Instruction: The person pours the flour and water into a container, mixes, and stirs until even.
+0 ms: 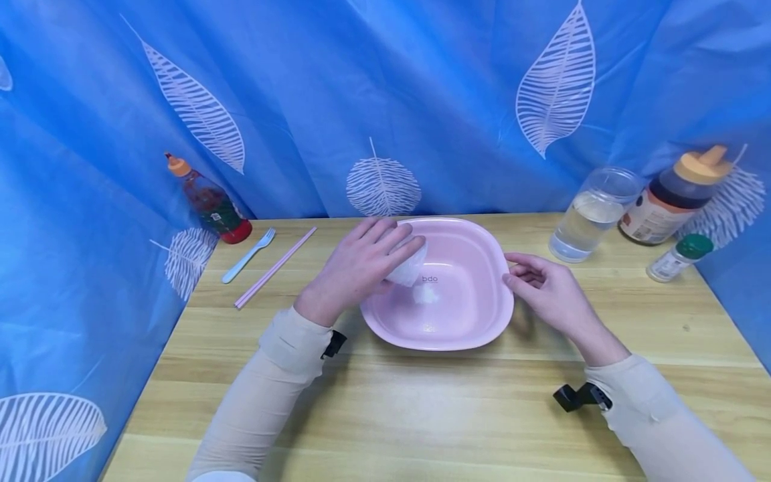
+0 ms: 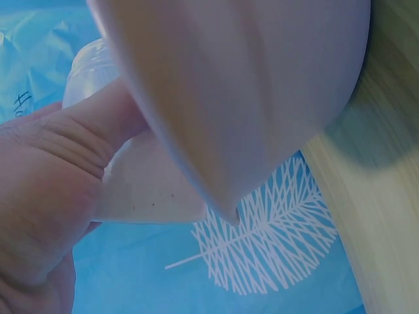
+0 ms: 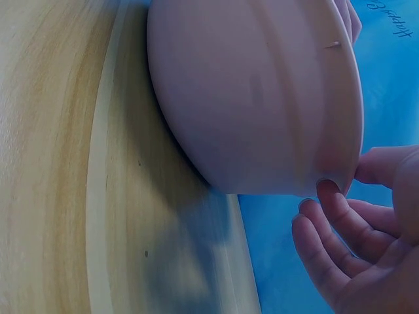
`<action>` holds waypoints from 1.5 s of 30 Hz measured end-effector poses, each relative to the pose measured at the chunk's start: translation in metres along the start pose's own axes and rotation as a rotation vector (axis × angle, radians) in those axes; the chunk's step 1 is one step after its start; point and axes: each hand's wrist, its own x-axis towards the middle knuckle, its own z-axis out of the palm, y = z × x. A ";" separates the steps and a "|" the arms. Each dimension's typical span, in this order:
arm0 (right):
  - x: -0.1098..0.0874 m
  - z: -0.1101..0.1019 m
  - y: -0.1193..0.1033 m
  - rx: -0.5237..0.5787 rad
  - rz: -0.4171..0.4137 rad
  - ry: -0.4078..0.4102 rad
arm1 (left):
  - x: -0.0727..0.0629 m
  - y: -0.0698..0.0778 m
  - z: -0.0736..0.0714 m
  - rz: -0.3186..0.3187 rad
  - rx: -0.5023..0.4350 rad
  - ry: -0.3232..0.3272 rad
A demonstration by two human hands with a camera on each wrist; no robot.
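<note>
A pink plastic basin [image 1: 458, 328] stands on the wooden table. Over its left side my left hand [image 1: 376, 258] holds a clear, cup-like container [image 1: 409, 268], mostly covered by the fingers. In the left wrist view the container [image 2: 154, 190] looks whitish lower down, with a few tiny dark specks; its thumb side is partly behind the basin's wall [image 2: 262, 85]. What it holds, I cannot tell. At the basin's right edge my right hand [image 1: 545, 288] pinches the rim, with the thumb on top and the index finger against the outer wall [image 3: 262, 131].
Left of the basin lie pink chopsticks [image 1: 275, 268] and a light blue fork [image 1: 248, 256], near a red sauce bottle [image 1: 215, 207]. At the back right stand a glass of water [image 1: 584, 224], a dark sauce bottle [image 1: 668, 201] and a green-capped jar [image 1: 674, 260]. A blue leaf-patterned curtain [image 1: 458, 100] hangs behind.
</note>
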 end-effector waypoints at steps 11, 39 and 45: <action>-0.001 0.000 -0.001 0.006 0.003 -0.004 | 0.002 0.002 -0.002 0.028 0.028 -0.009; 0.000 0.001 -0.001 0.026 0.002 -0.006 | 0.002 0.004 0.004 0.054 0.047 0.002; 0.000 0.000 -0.001 0.021 0.007 -0.006 | 0.001 0.004 0.004 0.048 0.027 -0.009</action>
